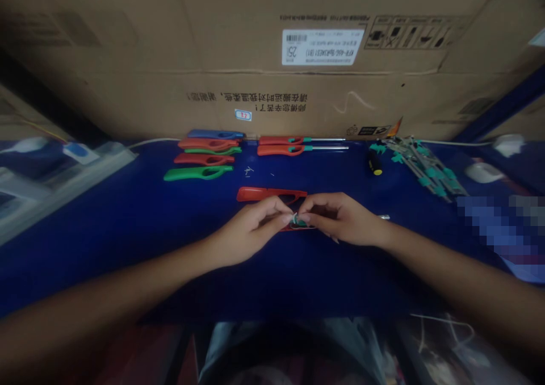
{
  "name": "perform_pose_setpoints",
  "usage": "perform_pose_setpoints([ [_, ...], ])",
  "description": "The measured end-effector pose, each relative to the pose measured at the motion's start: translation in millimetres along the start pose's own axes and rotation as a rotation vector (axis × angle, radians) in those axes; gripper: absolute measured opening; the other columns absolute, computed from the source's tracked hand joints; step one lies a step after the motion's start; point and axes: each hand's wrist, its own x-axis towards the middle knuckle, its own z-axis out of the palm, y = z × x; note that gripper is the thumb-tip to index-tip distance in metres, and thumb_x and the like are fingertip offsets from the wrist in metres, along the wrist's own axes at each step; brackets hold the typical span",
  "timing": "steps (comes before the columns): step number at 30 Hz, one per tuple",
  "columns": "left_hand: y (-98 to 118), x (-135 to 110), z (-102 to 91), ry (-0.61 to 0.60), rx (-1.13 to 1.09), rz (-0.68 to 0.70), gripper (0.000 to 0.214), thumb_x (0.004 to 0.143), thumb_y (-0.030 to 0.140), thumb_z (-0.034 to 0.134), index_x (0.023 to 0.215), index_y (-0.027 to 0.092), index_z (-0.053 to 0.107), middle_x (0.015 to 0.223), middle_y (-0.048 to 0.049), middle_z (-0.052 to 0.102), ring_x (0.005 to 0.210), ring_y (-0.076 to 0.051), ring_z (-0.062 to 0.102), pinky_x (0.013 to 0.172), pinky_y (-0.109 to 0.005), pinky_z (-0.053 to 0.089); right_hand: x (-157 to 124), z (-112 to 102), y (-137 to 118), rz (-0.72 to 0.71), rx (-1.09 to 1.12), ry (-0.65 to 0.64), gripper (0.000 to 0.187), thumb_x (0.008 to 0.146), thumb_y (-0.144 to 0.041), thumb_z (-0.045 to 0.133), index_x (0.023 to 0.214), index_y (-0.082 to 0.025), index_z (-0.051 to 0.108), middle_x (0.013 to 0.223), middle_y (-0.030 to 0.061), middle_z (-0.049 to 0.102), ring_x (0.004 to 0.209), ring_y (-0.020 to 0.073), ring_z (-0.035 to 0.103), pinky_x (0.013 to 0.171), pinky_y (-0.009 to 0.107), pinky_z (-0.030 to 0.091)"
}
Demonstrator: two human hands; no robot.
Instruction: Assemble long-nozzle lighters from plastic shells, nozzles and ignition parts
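Note:
My left hand [251, 229] and my right hand [340, 217] meet at the middle of the blue table [128, 220], fingertips pinched together on a small green and silver part [298, 221] of a red lighter. A metal tip [384, 217] pokes out to the right of my right hand. An empty red lighter shell [270, 194] lies just behind my hands. Most of the held piece is hidden under my fingers.
Several lighter shells, red, green and blue [204, 157], lie at the back left. Two assembled red lighters [298, 145] lie at the back centre. A pile of metal tubes with green fittings [419, 163] and a black-yellow tool [374, 162] sit back right. A cardboard box [272, 55] walls the rear.

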Motion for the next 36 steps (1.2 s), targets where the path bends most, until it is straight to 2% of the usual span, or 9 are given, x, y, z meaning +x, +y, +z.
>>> perform_pose_setpoints([
  [16,0.3,-1.8,0.8,-0.001,0.109,0.0,0.024,0.101,0.038,0.049,0.101,0.017,0.06,0.085,-0.0009,0.058,0.076,-0.014,0.053,0.068,-0.027,0.042,0.0,3.8,-0.6,-0.03,-0.023,0.033,0.025,0.093,-0.04,0.064,0.091,-0.015,0.065,0.059,-0.0066,0.051,0.047,0.0047,0.038,0.044,0.021,0.03],
  [25,0.1,-1.6,3.1,0.001,0.116,0.004,0.024,0.101,0.039,0.049,0.1,0.017,0.059,0.084,-0.0007,0.058,0.077,-0.014,0.054,0.07,-0.027,0.043,1.0,4.9,3.5,-0.067,-0.026,0.047,0.026,0.091,-0.04,0.065,0.09,-0.014,0.067,0.073,-0.0007,0.059,0.062,0.0085,0.047,0.058,0.024,0.037],
  [31,-0.1,-1.8,6.0,0.025,0.121,0.004,0.026,0.101,0.04,0.048,0.101,0.017,0.059,0.084,-0.0019,0.06,0.077,-0.015,0.055,0.067,-0.026,0.042,1.1,5.5,0.7,-0.062,0.001,0.044,0.026,0.089,-0.041,0.068,0.088,-0.015,0.067,0.066,-0.0036,0.055,0.053,0.0061,0.041,0.049,0.021,0.032],
  [36,-0.1,-3.2,7.4,0.036,0.127,0.002,0.025,0.101,0.039,0.049,0.101,0.017,0.06,0.085,-0.0023,0.061,0.077,-0.015,0.055,0.065,-0.026,0.042,0.9,6.1,-0.4,-0.053,0.002,0.047,0.026,0.089,-0.041,0.068,0.087,-0.015,0.067,0.061,-0.005,0.053,0.05,0.0057,0.041,0.047,0.021,0.032],
])
